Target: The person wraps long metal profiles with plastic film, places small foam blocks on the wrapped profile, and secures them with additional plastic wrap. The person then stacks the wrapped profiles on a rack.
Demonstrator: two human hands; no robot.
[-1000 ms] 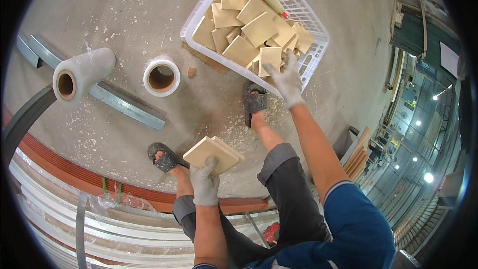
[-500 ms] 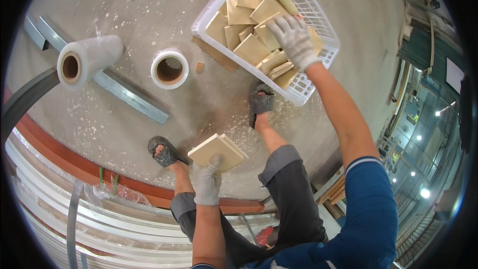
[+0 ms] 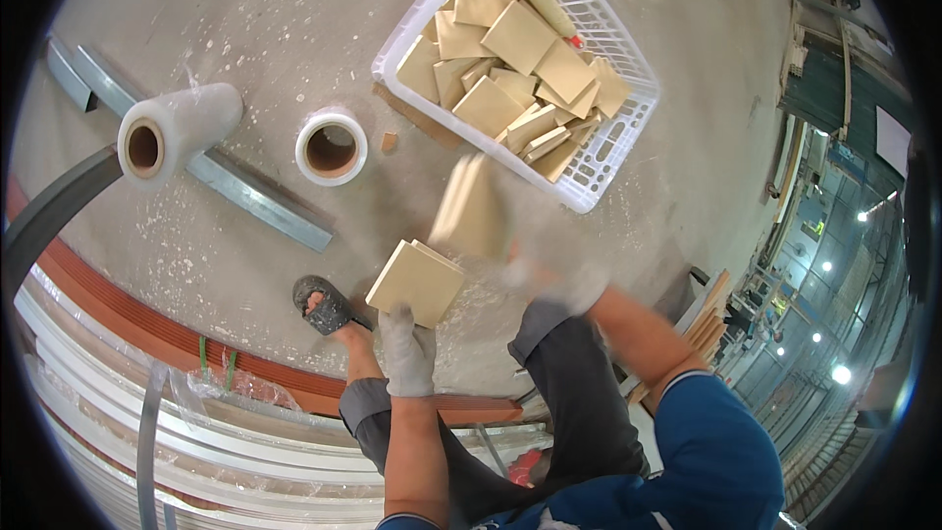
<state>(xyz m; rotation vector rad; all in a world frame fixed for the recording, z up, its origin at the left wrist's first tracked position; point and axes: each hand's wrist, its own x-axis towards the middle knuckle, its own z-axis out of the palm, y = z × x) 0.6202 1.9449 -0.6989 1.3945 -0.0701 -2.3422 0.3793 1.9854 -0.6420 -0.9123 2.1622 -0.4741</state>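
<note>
Panels point(image 3: 416, 282) sit clasped in the left hand point(image 3: 408, 358); the blurred right hand point(image 3: 551, 277) grips a second stack point(image 3: 471, 208) near the plastic basket point(image 3: 422, 22). Stretch-film rolls point(image 3: 204, 118) and metal channels point(image 3: 260, 201) occupy the floor point(image 3: 245, 285) leftward.

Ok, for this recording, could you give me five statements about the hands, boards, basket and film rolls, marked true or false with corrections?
1. The left hand grips square beige boards. True.
2. The right hand is down inside the basket. False: it is outside the white plastic basket, motion-blurred, with a blurred board stack.
3. A pale cylinder with red ends lies in the basket. True.
4. Both film rolls stand on end. False: the upright film roll does, but the other film roll lies on its side.
5. The left hand wears no glove. False: a light-coloured glove covers it.
</note>
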